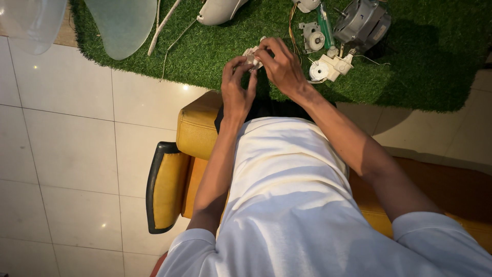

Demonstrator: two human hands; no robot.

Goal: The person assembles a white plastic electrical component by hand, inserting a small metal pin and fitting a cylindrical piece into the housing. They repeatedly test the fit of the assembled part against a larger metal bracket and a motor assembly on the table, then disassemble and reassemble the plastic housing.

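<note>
I see both hands raised over the green mat [215, 56], working one small white part [253, 55]. My left hand [237, 87] pinches its near end; fingers [241, 65] narrow, closed on it. My right hand [282, 66] grips its far end from above, fingers curled tight. Just right of the fingers lie a white gearbox [328, 67] and a grey motor [361, 23]. Left of them, well apart, lies a translucent blade [123, 23].
</note>
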